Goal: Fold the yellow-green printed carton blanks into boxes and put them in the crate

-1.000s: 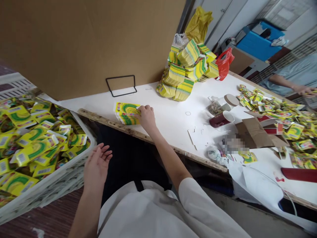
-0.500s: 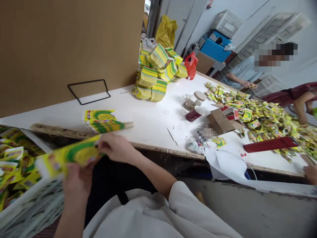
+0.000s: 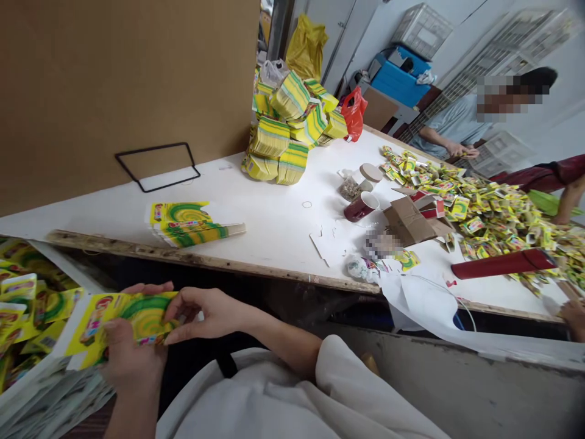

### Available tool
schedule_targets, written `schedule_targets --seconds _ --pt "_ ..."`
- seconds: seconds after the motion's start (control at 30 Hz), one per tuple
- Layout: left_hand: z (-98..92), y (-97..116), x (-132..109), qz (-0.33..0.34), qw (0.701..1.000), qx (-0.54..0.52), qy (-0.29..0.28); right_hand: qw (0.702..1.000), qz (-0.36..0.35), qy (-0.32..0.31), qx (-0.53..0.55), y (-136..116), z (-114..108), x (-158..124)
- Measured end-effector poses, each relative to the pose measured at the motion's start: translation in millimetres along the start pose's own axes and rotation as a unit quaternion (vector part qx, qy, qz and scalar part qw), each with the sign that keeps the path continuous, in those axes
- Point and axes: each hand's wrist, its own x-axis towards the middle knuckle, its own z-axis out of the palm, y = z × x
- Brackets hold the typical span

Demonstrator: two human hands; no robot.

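Note:
My left hand and my right hand both grip one flat yellow-and-green carton, held over my lap below the table's edge. The left hand holds it from beneath with the thumb on top; the right pinches its right end. A small stack of the same flat cartons lies on the white table just beyond my hands. At my left a white crate holds several more yellow-green cartons.
A pile of bundled cartons stands at the back by a brown board. A maroon mug, an open cardboard box, a red tube and many loose packets lie to the right. Another person works at the far side.
My right hand left the stack on the table and came down to my lap. Both hands took hold of a carton, which is now held steady. The view swung right.

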Motion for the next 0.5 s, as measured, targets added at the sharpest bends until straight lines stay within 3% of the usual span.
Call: schedule_targets --seconds 0.13,0.23,0.3,0.4,0.5 --pt "-0.1 0.5 5.2 -0.036 0.997 -0.039 0.054 0.995 -0.011 0.035 -0.098 7.8 12.1 -5.9" --pt "-0.6 1.5 5.4 -0.068 0.997 -0.008 0.038 0.991 -0.021 0.092 -0.095 11.0 9.2 -5.7" --pt "-0.2 4.1 2.7 -0.058 0.998 0.023 0.021 0.988 -0.045 0.125 -0.073 9.6 2.6 -5.2" --pt "1.3 8.4 -3.7 -0.016 0.996 0.074 0.05 0.983 -0.064 0.155 -0.077 2.8 -8.6 -7.0" --pt "-1.5 14.3 -3.8 -0.015 0.994 0.074 0.083 0.975 -0.083 0.157 -0.136 -9.4 -21.1 -13.2"
